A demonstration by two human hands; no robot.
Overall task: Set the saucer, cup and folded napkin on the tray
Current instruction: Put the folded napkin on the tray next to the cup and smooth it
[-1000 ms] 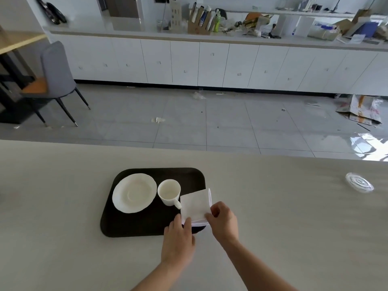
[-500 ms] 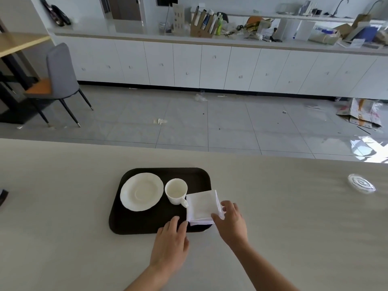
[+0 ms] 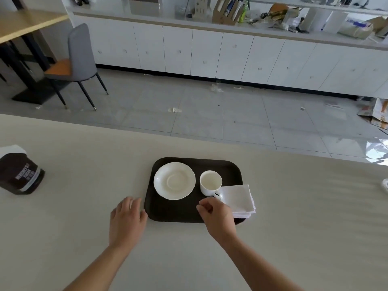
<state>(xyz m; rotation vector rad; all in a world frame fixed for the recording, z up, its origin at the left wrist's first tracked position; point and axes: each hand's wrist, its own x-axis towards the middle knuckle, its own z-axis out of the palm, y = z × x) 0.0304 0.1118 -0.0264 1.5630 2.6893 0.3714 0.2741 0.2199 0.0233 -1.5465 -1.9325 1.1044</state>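
Already the saucer [image 3: 174,180], cup [image 3: 210,183] and folded napkin [image 3: 238,200] sit on the tray [image 3: 180,213] (napkin overhanging its right edge). Left hand [image 3: 128,221] lies open; right hand [image 3: 218,217], loosely curled, holds nothing: nudge the napkin inward.

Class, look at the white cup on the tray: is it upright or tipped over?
Upright. The cup stands on the tray with its round open mouth facing up, its inside visible.

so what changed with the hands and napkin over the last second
Both hands let go of the folded napkin. The right hand drew back to the cup's handle; the left hand moved left to the tray's near-left corner. Saucer, cup and tray kept their arrangement; the napkin overhangs the tray's right edge.
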